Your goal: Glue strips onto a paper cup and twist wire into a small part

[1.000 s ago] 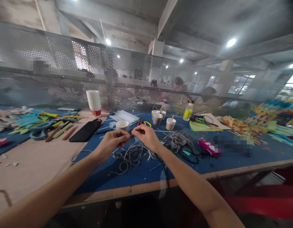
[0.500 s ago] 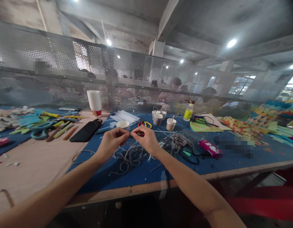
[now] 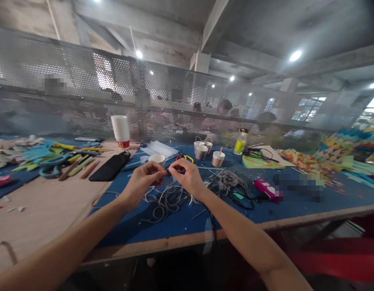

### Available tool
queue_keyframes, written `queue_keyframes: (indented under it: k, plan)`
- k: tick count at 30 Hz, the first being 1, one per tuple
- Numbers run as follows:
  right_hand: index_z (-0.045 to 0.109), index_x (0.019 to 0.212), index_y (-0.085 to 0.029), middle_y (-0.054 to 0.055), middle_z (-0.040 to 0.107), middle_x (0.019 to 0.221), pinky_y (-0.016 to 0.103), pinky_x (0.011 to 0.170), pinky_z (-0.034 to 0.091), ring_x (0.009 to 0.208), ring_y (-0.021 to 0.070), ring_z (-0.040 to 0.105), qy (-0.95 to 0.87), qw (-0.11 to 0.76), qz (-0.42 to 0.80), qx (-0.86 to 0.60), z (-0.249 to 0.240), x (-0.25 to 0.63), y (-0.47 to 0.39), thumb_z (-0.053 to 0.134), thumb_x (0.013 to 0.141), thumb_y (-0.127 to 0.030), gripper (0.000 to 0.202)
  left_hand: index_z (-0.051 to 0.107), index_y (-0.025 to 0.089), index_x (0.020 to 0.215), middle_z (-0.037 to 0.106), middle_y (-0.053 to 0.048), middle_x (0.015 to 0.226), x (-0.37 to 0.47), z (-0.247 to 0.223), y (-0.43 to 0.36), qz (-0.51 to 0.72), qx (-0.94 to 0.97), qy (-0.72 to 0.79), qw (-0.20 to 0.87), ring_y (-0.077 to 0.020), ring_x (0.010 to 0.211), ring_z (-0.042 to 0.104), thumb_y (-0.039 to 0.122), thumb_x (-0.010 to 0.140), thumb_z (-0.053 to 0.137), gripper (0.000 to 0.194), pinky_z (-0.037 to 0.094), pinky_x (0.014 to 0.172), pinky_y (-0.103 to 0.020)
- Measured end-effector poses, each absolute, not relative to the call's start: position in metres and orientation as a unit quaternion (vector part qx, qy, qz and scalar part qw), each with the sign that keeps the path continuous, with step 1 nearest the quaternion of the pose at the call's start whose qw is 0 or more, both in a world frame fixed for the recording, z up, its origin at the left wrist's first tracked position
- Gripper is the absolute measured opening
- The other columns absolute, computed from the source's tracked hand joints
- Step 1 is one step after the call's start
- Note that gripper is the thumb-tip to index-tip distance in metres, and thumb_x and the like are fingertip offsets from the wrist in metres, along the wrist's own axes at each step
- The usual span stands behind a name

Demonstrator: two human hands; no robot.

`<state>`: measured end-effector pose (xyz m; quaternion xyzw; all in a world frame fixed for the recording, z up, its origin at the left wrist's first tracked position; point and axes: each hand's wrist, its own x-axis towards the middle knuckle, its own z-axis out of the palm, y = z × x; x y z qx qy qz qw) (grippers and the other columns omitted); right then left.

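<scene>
My left hand and my right hand meet over the blue table mat, thumbs and forefingers pinched close together. Whatever sits between the fingertips is too small to name. Beneath them lies a loose tangle of grey cord, mixed with thin shiny strips. A white paper cup stands just behind my left hand. Red and yellow scissors lie behind my right hand, partly covered by it. A bundle of grey cord rests farther right.
To the left are a black phone, blue-handled scissors and a stack of paper cups. Small cups, a yellow-labelled bottle and a magenta device stand right. A perforated metal screen closes the back.
My right fingertips have shifted slightly right and up, leaving a small gap from the left ones. The left hand stays nearly in place.
</scene>
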<state>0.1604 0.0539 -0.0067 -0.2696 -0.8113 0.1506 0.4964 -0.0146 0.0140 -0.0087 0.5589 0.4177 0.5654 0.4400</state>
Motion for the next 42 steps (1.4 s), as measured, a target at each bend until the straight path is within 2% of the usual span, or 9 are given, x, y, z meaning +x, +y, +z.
queue_keyframes:
  k: [4, 9, 19, 25, 30, 33, 36, 38, 42]
  plan:
    - [0.065, 0.085, -0.02, 0.001, 0.062, 0.079, 0.023, 0.069, 0.046, 0.072, 0.0124, 0.056, -0.814, 0.49, 0.147, -0.274, -0.005, 0.162, 0.054, 0.057, 0.089, -0.026, 0.011, 0.068, 0.018, 0.093, 0.064, 0.001, 0.073, -0.017, -0.007, 0.013, 0.538, 0.547, 0.409, 0.494, -0.0097, 0.059, 0.057, 0.032, 0.07, 0.08, 0.03, 0.044, 0.053, -0.019]
    - [0.064, 0.087, -0.019, 0.002, 0.061, 0.078, 0.024, 0.068, 0.045, 0.071, 0.0133, 0.056, -0.82, 0.478, 0.123, -0.289, -0.008, 0.161, 0.055, 0.057, 0.09, -0.028, 0.012, 0.069, 0.015, 0.078, 0.06, 0.002, 0.063, -0.015, -0.007, 0.013, 0.544, 0.524, 0.421, 0.502, -0.0082, 0.054, 0.051, 0.031, 0.068, 0.079, 0.022, 0.036, 0.047, -0.017]
    - [0.062, 0.085, -0.019, 0.005, 0.062, 0.085, 0.032, 0.08, 0.038, 0.084, 0.0187, 0.055, -0.862, 0.414, -0.065, -0.286, -0.012, 0.16, 0.05, 0.055, 0.092, -0.026, 0.012, 0.065, 0.016, 0.076, 0.058, 0.003, 0.049, -0.011, -0.011, 0.012, 0.562, 0.572, 0.493, 0.338, -0.0108, 0.044, 0.049, 0.031, 0.072, 0.074, 0.018, 0.036, 0.043, -0.021]
    - [0.061, 0.087, -0.018, 0.007, 0.062, 0.088, 0.034, 0.083, 0.037, 0.087, 0.0195, 0.054, -0.872, 0.392, -0.114, -0.27, -0.009, 0.163, 0.047, 0.051, 0.093, -0.024, 0.013, 0.067, 0.018, 0.075, 0.057, 0.003, 0.046, -0.014, -0.008, 0.01, 0.531, 0.612, 0.52, 0.27, -0.0118, 0.042, 0.05, 0.029, 0.071, 0.073, 0.013, 0.031, 0.04, -0.02]
    - [0.063, 0.085, -0.019, 0.005, 0.062, 0.085, 0.032, 0.082, 0.041, 0.084, 0.0177, 0.056, -0.862, 0.426, -0.007, -0.275, -0.009, 0.163, 0.053, 0.058, 0.091, -0.03, 0.014, 0.067, 0.018, 0.073, 0.056, 0.003, 0.046, -0.016, -0.009, 0.012, 0.503, 0.639, 0.5, 0.298, -0.0108, 0.041, 0.047, 0.029, 0.073, 0.072, 0.012, 0.029, 0.04, -0.02]
    - [0.066, 0.082, -0.018, 0.003, 0.065, 0.082, 0.027, 0.074, 0.046, 0.077, 0.0145, 0.059, -0.823, 0.457, 0.176, -0.286, -0.008, 0.163, 0.059, 0.063, 0.087, -0.035, 0.018, 0.068, 0.017, 0.075, 0.056, 0.003, 0.05, -0.018, -0.01, 0.014, 0.501, 0.624, 0.474, 0.367, -0.0101, 0.043, 0.048, 0.031, 0.073, 0.073, 0.015, 0.031, 0.042, -0.02]
    - [0.069, 0.083, -0.016, 0.002, 0.069, 0.079, 0.024, 0.07, 0.048, 0.073, 0.0135, 0.061, -0.773, 0.446, 0.341, -0.296, -0.007, 0.163, 0.065, 0.066, 0.082, -0.039, 0.023, 0.068, 0.017, 0.074, 0.058, 0.002, 0.058, -0.018, -0.009, 0.014, 0.506, 0.578, 0.439, 0.466, -0.0083, 0.047, 0.049, 0.031, 0.07, 0.076, 0.017, 0.03, 0.043, -0.019]
    - [0.071, 0.083, -0.016, 0.001, 0.069, 0.076, 0.023, 0.067, 0.047, 0.07, 0.0129, 0.06, -0.756, 0.44, 0.378, -0.303, -0.007, 0.163, 0.067, 0.067, 0.08, -0.041, 0.026, 0.068, 0.016, 0.073, 0.055, 0.003, 0.057, -0.018, -0.009, 0.014, 0.506, 0.542, 0.42, 0.523, -0.0068, 0.046, 0.046, 0.03, 0.069, 0.077, 0.017, 0.028, 0.042, -0.018]
    - [0.072, 0.086, -0.016, 0.001, 0.068, 0.072, 0.022, 0.058, 0.042, 0.061, 0.0113, 0.055, -0.758, 0.465, 0.337, -0.31, -0.008, 0.162, 0.062, 0.067, 0.081, -0.042, 0.027, 0.067, 0.014, 0.074, 0.051, 0.004, 0.056, -0.018, -0.01, 0.016, 0.516, 0.492, 0.384, 0.587, -0.0038, 0.045, 0.04, 0.028, 0.07, 0.077, 0.017, 0.027, 0.041, -0.015]
